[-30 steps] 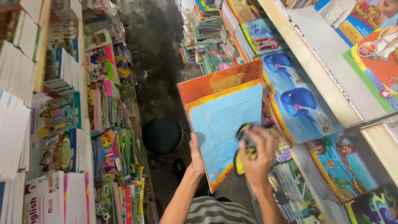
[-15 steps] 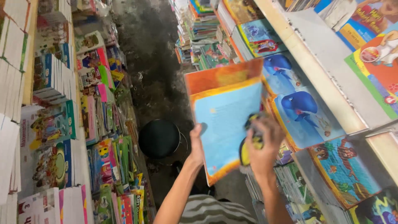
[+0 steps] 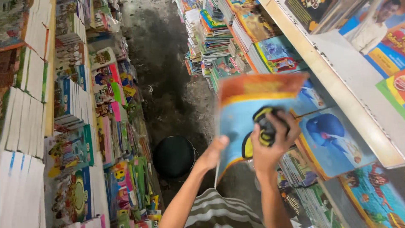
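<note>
Book [image 3: 242,112], blue with an orange top band, is held up over the aisle beside the right-hand shelf edge [image 3: 337,88]. Left hand [image 3: 213,154] grips its lower left edge; right hand [image 3: 270,143] is clamped on a black-and-yellow cloth [image 3: 265,126] against the cover. Bare floor [image 3: 168,84] lies below, with a black stool [image 3: 174,156].

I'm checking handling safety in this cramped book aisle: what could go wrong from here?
The thin blue book is pinched only at its edge by the left hand and might slip or bend. The right hand, pressing a black-and-yellow cloth on its cover, could push it into the shelf stacks and topple them.
</note>
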